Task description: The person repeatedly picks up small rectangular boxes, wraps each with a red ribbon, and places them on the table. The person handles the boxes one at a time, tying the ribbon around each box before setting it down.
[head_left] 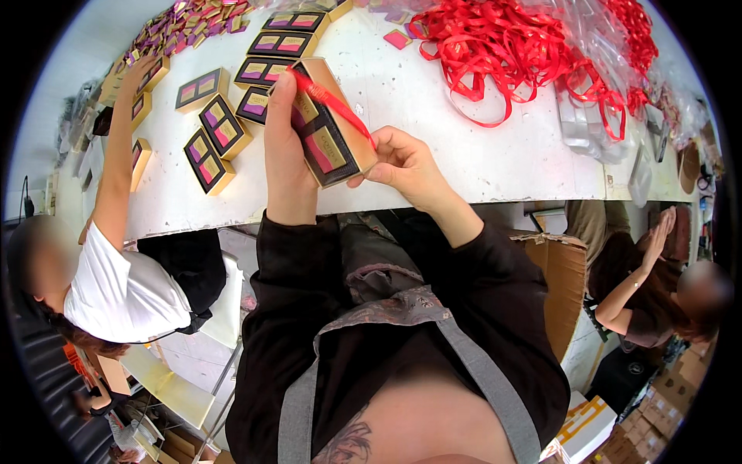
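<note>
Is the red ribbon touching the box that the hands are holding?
Touching. The head view shows the red ribbon lying straight across the top of the box, with the left hand gripping the box and the right hand pinching the ribbon's end.

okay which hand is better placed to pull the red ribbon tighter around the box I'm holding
Probably the right hand: it already pinches the red ribbon at the box's lower corner, while the left hand grips the box's side.
</note>
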The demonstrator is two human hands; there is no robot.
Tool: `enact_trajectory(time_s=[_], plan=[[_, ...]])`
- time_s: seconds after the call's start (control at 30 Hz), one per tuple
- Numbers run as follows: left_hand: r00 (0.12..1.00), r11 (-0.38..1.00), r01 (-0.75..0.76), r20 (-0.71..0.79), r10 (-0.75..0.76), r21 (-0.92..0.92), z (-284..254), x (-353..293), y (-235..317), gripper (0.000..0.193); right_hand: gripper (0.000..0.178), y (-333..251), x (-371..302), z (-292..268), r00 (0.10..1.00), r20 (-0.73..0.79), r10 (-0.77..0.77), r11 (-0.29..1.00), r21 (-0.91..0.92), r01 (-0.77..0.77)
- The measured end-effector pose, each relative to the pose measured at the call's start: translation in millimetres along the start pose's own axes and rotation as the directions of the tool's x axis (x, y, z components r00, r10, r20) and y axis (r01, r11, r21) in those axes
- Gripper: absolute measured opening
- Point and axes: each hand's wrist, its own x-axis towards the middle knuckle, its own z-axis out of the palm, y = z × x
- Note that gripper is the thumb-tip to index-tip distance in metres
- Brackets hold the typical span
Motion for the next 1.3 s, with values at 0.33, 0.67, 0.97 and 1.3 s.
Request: enact_trajectory(time_s=[0.33, 0.67, 0.97, 1.3], plan=[[0.984, 0.997, -0.067, 0.165, 0.061, 0.034, 0, 4, 3, 0.054, 0.013, 20, 0, 10, 0.993, -0.047, -0.108, 0.939, 0.323, 0.117], [0.973, 0.972, -0.198, 0.146, 0.179, 0.126, 2, 11, 9, 0.032, 0.01, 18, -3, 10, 0.982, -0.15, -0.118, 0.993, 0.004, 0.12], [0.937, 0.956, -0.291, 0.211, 0.278, 0.033, 9, -3, 10, 0.047, 0.009, -2, -13, -1, 0.934, 0.018, -0.357, 0.934, -0.008, 0.357], [0.957, 0.947, -0.26, 0.182, 0.227, 0.186, 19, 1, 7, 0.044, 0.015, 13, -9, 12, 0.992, -0.069, -0.102, 0.957, 0.266, 0.116]])
